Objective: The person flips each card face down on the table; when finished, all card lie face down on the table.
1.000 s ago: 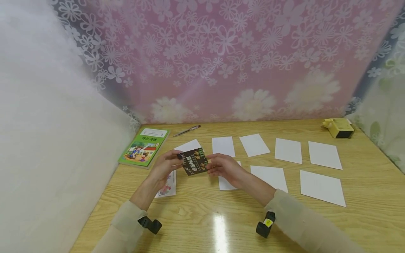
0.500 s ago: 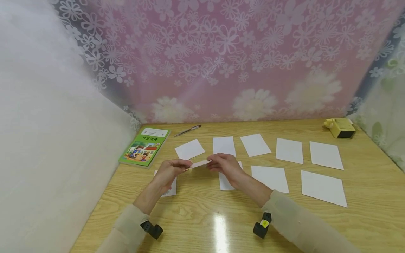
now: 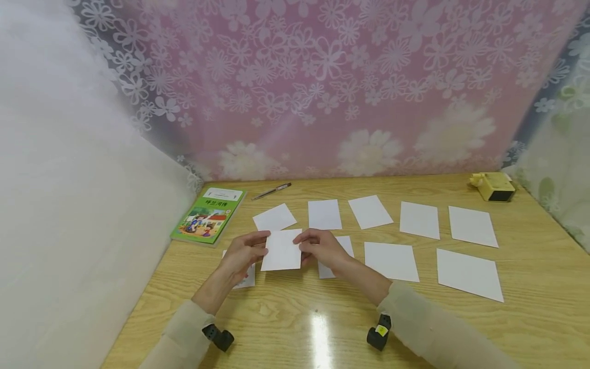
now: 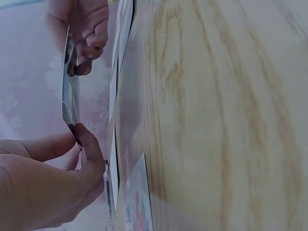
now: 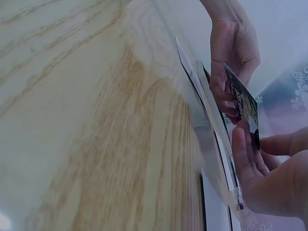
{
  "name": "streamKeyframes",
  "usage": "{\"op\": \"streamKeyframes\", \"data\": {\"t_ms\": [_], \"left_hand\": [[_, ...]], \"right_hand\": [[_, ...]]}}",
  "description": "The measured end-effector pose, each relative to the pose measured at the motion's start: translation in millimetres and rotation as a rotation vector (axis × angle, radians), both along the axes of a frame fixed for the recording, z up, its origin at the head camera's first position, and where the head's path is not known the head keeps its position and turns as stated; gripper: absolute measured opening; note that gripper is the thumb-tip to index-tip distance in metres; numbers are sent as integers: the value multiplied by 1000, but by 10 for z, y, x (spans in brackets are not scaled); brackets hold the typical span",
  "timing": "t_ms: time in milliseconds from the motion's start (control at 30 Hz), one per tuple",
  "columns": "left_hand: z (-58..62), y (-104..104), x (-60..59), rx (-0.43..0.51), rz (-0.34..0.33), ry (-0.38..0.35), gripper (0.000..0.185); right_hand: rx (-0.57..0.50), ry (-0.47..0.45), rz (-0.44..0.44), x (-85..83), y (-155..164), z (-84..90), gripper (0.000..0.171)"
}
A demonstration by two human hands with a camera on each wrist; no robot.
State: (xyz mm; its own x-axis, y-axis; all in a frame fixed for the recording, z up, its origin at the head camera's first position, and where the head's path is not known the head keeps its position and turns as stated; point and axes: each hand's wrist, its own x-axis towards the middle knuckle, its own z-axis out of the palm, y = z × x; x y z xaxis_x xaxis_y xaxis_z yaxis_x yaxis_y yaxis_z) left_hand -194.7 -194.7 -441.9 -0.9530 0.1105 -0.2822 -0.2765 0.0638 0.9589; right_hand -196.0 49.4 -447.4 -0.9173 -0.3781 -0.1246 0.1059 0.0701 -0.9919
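Note:
A small card (image 3: pixel 282 251) is held up above the table, its plain white side facing the head camera. My left hand (image 3: pixel 240 256) pinches its left edge between thumb and fingers. At the opposite edge my right hand (image 3: pixel 324 250) pinches it too. The right wrist view shows the dark printed underside of the card (image 5: pixel 244 98). Under my left hand lies a card with a pink flower print (image 3: pixel 248 278), partly covered by the hand. Behind my right hand is a white card (image 3: pixel 343 246), also partly hidden.
Several white cards lie in two rows on the wooden table (image 3: pixel 276 328), among them one at the right (image 3: pixel 470 274). A green book (image 3: pixel 209 215) is at the left, with a pen (image 3: pixel 272 191) beyond the cards. A yellow block-shaped object (image 3: pixel 495 186) stands at the back right.
The held card has been turned over: its dark printed face was toward the head camera, then it was edge-on, and now its white side shows. Both hands kept hold of it.

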Motion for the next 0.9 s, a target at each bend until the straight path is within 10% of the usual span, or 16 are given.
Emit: {"op": "streamKeyframes", "data": {"t_ms": [433, 900], "left_hand": [[-40, -57, 5, -13, 36, 2, 50], [53, -120, -15, 23, -64, -74, 49]], "right_hand": [[34, -11, -94, 17, -53, -50, 20], [86, -66, -51, 23, -55, 70, 35]]}}
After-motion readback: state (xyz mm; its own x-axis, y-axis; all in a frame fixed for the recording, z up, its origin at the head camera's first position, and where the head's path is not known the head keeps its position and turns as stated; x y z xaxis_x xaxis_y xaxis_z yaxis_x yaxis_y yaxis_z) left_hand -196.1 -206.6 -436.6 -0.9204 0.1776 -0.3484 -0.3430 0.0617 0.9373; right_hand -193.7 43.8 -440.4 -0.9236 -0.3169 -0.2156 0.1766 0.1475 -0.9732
